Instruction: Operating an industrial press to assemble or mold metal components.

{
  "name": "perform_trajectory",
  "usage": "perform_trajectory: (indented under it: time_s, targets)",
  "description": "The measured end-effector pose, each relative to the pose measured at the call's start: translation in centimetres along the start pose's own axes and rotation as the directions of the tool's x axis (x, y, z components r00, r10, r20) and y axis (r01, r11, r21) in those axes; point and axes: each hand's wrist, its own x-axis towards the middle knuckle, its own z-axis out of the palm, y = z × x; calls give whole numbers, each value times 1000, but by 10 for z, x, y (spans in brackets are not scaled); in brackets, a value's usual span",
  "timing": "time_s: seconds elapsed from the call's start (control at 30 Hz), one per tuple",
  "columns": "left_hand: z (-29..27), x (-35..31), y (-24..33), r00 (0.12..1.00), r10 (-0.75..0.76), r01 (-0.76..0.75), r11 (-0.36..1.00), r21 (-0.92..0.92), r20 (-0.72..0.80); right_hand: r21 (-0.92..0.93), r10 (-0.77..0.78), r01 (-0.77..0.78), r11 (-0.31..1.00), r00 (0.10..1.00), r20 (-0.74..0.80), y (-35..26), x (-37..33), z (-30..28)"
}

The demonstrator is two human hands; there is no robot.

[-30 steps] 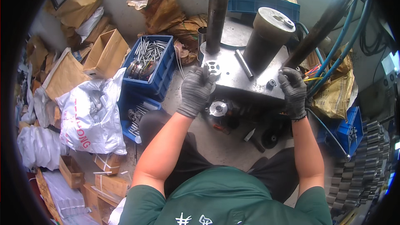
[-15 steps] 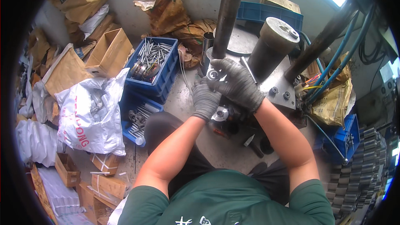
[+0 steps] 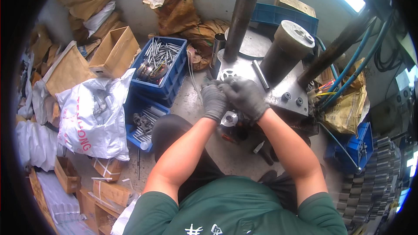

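My left hand [image 3: 214,101] and my right hand [image 3: 246,97], both in grey gloves, meet in front of the press's metal plate [image 3: 285,76]. Their fingers are curled and close together. At the right fingertips shows a round metal part [image 3: 227,74] with cutouts, its lower side covered by the gloves. Whatever lies between the left fingers is hidden. Below the hands is another round metal piece [image 3: 229,119] with a central hole. A loose metal rod [image 3: 261,74] lies on the plate, to the right of my hands.
A thick steel column [image 3: 244,15] and a wide cylinder [image 3: 285,48] rise from the plate. At left stand a blue crate [image 3: 173,80] of metal shafts, a smaller blue bin [image 3: 162,109] and a white sack [image 3: 93,122]. Blue hoses [image 3: 363,56] hang at right.
The round metal part was raised facing me in my right hand; now both hands are lower, and the right has turned palm down. The part shows beyond the fingertips.
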Motion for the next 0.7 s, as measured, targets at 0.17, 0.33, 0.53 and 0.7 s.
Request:
perform_trajectory:
  time_s: [0.17,0.33,0.53,0.7]
  targets:
    - [4,-45,65,944,311,-310,729,610,109,359,52,19,933,981,-189,28,-56,-10]
    - [2,-79,82,797,536,-596,628,500,277,19,-312,344,939,872,-376,13,-97,-35]
    - [16,-116,75,772,162,-388,886,254,614,456,-169,196,868,981,-100,43,-98,-84]
    - [39,-126,39,617,-307,320,939,124,725,360,277,-191,913,939,-204,147,-59,-63]
